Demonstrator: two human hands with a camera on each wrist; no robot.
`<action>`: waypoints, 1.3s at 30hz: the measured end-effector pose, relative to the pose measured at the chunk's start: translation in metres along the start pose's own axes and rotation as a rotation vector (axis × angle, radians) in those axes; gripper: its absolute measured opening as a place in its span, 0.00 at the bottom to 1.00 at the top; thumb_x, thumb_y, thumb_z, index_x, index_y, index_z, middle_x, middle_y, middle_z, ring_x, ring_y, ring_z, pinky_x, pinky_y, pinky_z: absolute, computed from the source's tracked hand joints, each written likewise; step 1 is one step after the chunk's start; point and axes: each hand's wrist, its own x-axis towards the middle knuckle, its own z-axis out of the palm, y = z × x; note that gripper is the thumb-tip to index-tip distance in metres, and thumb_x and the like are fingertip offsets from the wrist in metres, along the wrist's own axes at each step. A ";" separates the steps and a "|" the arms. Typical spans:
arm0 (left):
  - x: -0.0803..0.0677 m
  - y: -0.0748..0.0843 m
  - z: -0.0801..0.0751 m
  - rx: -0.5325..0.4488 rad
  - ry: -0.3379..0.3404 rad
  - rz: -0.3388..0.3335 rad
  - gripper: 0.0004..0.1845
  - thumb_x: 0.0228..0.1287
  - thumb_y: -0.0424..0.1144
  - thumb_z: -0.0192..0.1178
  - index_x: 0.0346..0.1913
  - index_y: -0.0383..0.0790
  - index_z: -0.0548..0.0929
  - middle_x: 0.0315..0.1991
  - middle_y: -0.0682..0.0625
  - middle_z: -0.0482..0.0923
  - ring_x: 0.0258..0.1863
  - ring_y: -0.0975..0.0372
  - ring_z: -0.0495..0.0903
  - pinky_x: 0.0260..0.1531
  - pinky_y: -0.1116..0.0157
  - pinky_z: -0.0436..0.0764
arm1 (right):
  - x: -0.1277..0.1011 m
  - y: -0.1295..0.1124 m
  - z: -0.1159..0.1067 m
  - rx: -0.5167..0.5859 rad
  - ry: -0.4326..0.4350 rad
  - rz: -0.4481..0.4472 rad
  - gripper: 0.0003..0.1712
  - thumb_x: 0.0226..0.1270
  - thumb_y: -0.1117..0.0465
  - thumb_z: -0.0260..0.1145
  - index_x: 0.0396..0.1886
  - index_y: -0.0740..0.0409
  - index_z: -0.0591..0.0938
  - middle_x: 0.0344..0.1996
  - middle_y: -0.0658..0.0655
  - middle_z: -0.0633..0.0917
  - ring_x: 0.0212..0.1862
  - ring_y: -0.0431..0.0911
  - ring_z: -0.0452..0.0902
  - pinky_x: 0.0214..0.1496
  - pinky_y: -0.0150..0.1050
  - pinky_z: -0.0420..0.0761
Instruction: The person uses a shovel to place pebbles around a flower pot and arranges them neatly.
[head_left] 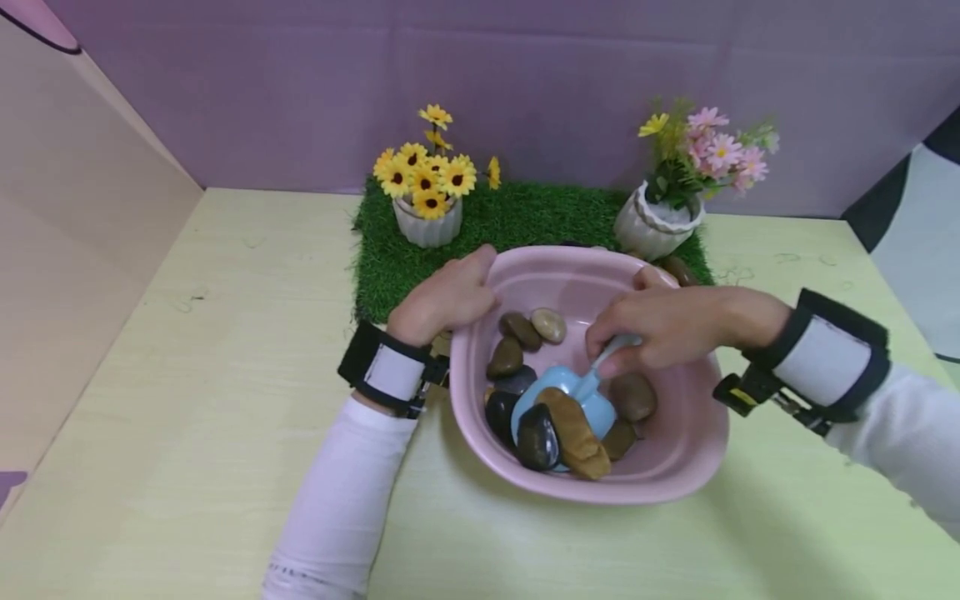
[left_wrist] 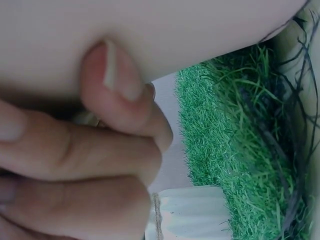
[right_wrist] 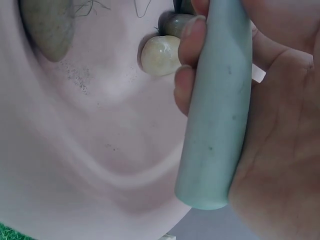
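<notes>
Pink basin [head_left: 675, 467] sits on pale wooden table [head_left: 187, 375], purple backdrop [head_left: 300, 92] behind.

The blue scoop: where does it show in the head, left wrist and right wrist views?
Head: the blue scoop lies among stones in the pink basin, handle gripped by the right hand.
Left wrist: not in it; only fingers, grass mat and basin wall.
Right wrist: its handle fills the centre, upright in the palm.
Shared landmark: the pink basin.

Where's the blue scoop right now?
Head view: the blue scoop lies in the pink basin, blade among the stones, handle gripped by the right hand, right of the left hand.
</notes>
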 end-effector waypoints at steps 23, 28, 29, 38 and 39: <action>0.000 -0.001 0.000 -0.018 0.001 0.002 0.15 0.70 0.30 0.46 0.57 0.37 0.66 0.41 0.38 0.78 0.25 0.55 0.86 0.19 0.63 0.86 | 0.004 -0.002 -0.003 0.099 -0.005 -0.048 0.05 0.71 0.46 0.60 0.35 0.34 0.81 0.31 0.32 0.81 0.37 0.30 0.72 0.53 0.49 0.53; 0.000 0.000 0.000 -0.007 -0.004 -0.004 0.14 0.71 0.31 0.46 0.58 0.37 0.66 0.41 0.38 0.78 0.25 0.55 0.86 0.19 0.64 0.85 | 0.001 -0.002 -0.006 0.117 -0.001 -0.037 0.05 0.70 0.46 0.60 0.35 0.34 0.81 0.32 0.32 0.81 0.38 0.32 0.72 0.55 0.49 0.53; 0.000 0.000 0.000 -0.003 -0.004 -0.005 0.14 0.72 0.32 0.46 0.58 0.37 0.66 0.41 0.38 0.77 0.25 0.55 0.86 0.19 0.64 0.85 | 0.001 -0.002 -0.007 0.112 -0.001 -0.028 0.05 0.71 0.45 0.60 0.35 0.33 0.81 0.32 0.31 0.81 0.39 0.32 0.73 0.55 0.48 0.53; 0.000 0.000 -0.001 0.013 -0.006 -0.004 0.14 0.72 0.32 0.46 0.58 0.38 0.65 0.41 0.38 0.77 0.25 0.55 0.86 0.19 0.64 0.85 | -0.005 -0.003 -0.017 0.066 0.034 0.021 0.05 0.72 0.47 0.59 0.37 0.28 0.80 0.39 0.28 0.83 0.43 0.35 0.72 0.55 0.44 0.55; 0.000 0.000 -0.001 0.014 -0.005 -0.005 0.14 0.72 0.32 0.46 0.58 0.38 0.66 0.41 0.38 0.77 0.25 0.55 0.86 0.19 0.64 0.85 | -0.005 -0.003 -0.018 0.067 0.037 0.015 0.05 0.72 0.47 0.59 0.36 0.28 0.80 0.38 0.28 0.83 0.43 0.35 0.72 0.55 0.44 0.56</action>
